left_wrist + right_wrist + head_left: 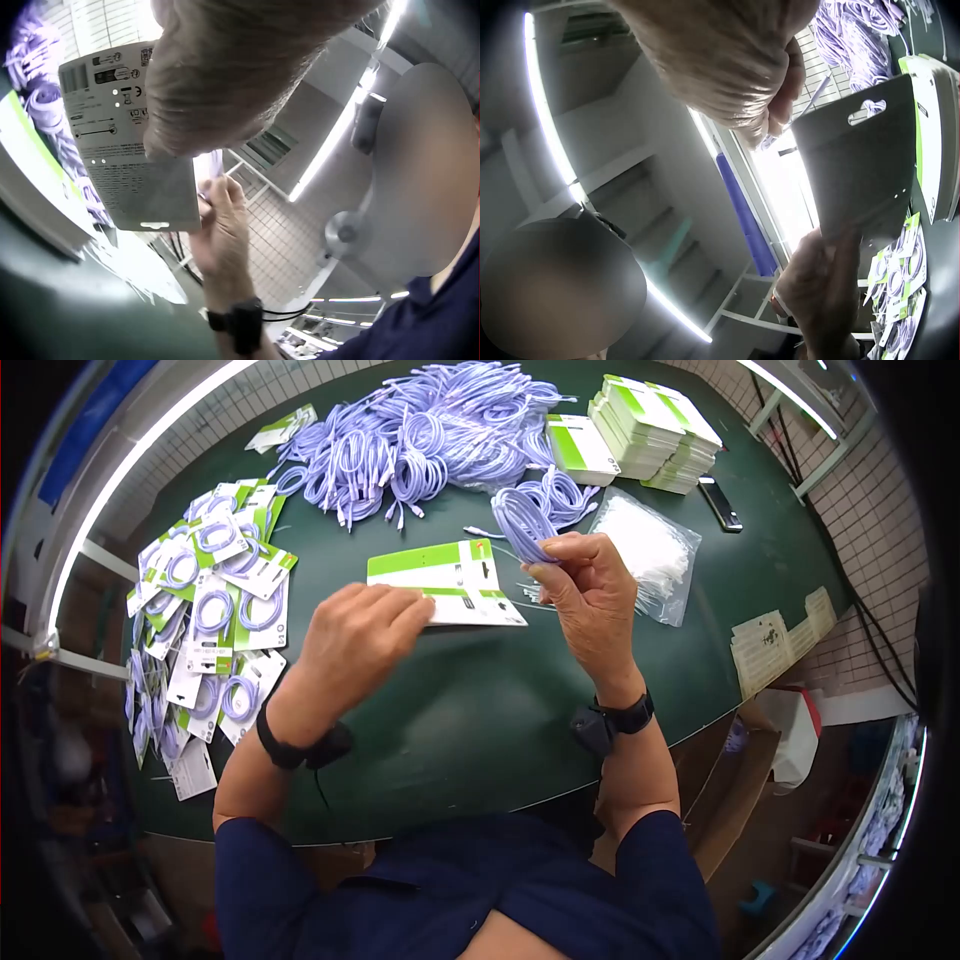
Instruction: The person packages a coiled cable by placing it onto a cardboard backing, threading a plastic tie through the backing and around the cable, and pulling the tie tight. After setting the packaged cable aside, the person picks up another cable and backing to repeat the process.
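My left hand (365, 635) holds a white cardboard packaging card (475, 611) by its left part, fingers over the top. In the left wrist view the printed side of this card (120, 176) shows, with a hang slot at one end. Behind and below it lies a stack of green and white cards (415, 561). To the right, my right hand (600, 595) pinches a coiled purple cable (520, 525) between thumb and fingers, raised over the table. The coil is near the card's slotted end. Thin white ties (530, 592) lie behind the right hand.
A big heap of purple cables (430, 435) fills the back. Carded cables (215, 610) are piled at left. Card stacks (655, 430), a bag of white ties (645, 550) and a phone (720, 503) sit at right. A cardboard box (735, 790) stands below the table edge.
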Available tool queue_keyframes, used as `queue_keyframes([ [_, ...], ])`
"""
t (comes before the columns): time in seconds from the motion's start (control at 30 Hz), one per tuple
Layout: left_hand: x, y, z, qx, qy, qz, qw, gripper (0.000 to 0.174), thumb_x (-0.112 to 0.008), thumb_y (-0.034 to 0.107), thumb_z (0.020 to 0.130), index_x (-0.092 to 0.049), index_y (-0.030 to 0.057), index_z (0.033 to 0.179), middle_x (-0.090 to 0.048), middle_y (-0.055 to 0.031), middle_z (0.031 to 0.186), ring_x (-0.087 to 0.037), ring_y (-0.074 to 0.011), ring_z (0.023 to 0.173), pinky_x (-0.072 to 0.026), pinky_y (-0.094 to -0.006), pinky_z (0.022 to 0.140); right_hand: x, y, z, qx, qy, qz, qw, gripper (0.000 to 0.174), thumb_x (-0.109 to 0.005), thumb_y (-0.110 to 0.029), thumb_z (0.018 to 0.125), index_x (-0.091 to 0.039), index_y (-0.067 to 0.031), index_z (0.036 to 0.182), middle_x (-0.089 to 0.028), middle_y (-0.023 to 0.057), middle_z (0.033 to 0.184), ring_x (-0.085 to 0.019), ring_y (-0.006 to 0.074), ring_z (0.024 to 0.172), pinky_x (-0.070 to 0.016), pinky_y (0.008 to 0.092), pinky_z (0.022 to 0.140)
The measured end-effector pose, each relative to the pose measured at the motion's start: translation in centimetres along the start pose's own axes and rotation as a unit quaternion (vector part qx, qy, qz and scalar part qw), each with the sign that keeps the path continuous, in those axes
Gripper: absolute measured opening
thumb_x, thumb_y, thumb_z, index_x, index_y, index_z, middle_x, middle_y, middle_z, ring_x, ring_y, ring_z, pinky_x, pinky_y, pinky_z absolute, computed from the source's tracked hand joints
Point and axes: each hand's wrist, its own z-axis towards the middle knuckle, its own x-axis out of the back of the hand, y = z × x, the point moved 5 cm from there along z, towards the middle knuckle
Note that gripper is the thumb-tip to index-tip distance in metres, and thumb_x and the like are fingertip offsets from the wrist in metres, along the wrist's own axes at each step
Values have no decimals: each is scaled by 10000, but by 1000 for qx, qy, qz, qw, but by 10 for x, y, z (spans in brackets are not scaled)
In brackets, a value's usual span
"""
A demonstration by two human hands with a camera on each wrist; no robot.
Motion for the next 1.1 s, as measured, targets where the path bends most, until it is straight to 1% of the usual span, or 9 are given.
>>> queue_keyframes([
  [0.2,-31,25,-53,112,-104,-80,985,114,-677,98,873,-674,81,986,-670,-56,850,-690,-249,794,-547,-383,676,-46,-12,-19,48,-148,-137,978,162,-771,-5,919,-652,-25,1027,-714,66,935,-650,92,793,-529,254,660],
  [0.37,-40,9,-63,159,-72,-123,977,113,-710,38,879,-694,64,988,-684,-76,857,-694,-274,803,-548,-376,693,-72,21,-35,82,-198,-224,951,177,-797,-23,895,-669,-14,1017,-711,70,913,-651,109,758,-533,270,673],
  [0.63,1,33,-70,98,199,-117,968,235,-801,52,853,-701,38,1065,-671,-105,903,-683,-254,825,-544,-354,694,-70,38,-37,25,-134,-162,977,196,-801,-34,897,-665,-14,1036,-713,83,894,-648,123,715,-531,267,652],
  [0.67,-8,33,-82,230,143,-300,915,225,-782,93,889,-694,32,1087,-672,-98,916,-676,-242,841,-541,-345,702,-70,37,-38,39,-134,-158,978,203,-804,-32,893,-664,-16,1039,-716,87,900,-653,129,718,-532,269,649],
  [0.73,-36,49,-109,453,18,-605,655,239,-743,175,961,-680,20,1131,-675,-83,943,-663,-217,873,-536,-329,719,-73,37,-42,51,-138,-150,978,210,-807,-31,889,-664,-17,1041,-718,92,906,-658,136,721,-533,271,647],
  [0.77,-39,49,-111,458,19,-603,653,239,-743,175,961,-680,20,1131,-675,-83,943,-663,-217,873,-536,-329,719,-76,35,-43,76,-151,-144,975,224,-813,-30,880,-663,-19,1046,-722,97,914,-663,151,718,-536,274,646],
  [0.87,-66,55,-122,534,88,-807,239,295,-662,261,1030,-651,15,1192,-677,-68,996,-642,-172,870,-528,-339,685,-84,31,-48,128,-176,-130,967,254,-824,-27,862,-661,-24,1056,-728,109,929,-673,181,714,-541,280,644],
  [1.03,-65,61,-130,543,115,-807,201,262,-626,217,1026,-636,28,1208,-680,-80,1003,-641,-167,861,-517,-308,669,-91,10,-52,172,-253,-126,944,244,-837,-11,814,-683,-34,1002,-731,113,935,-678,230,727,-551,306,647],
  [1.1,-73,61,-138,553,123,-787,245,217,-613,142,1001,-643,25,1181,-684,-83,1010,-640,-168,844,-513,-301,666,-95,1,-49,129,-319,-139,929,235,-846,-15,788,-699,-47,969,-730,90,928,-674,237,758,-553,326,670],
])
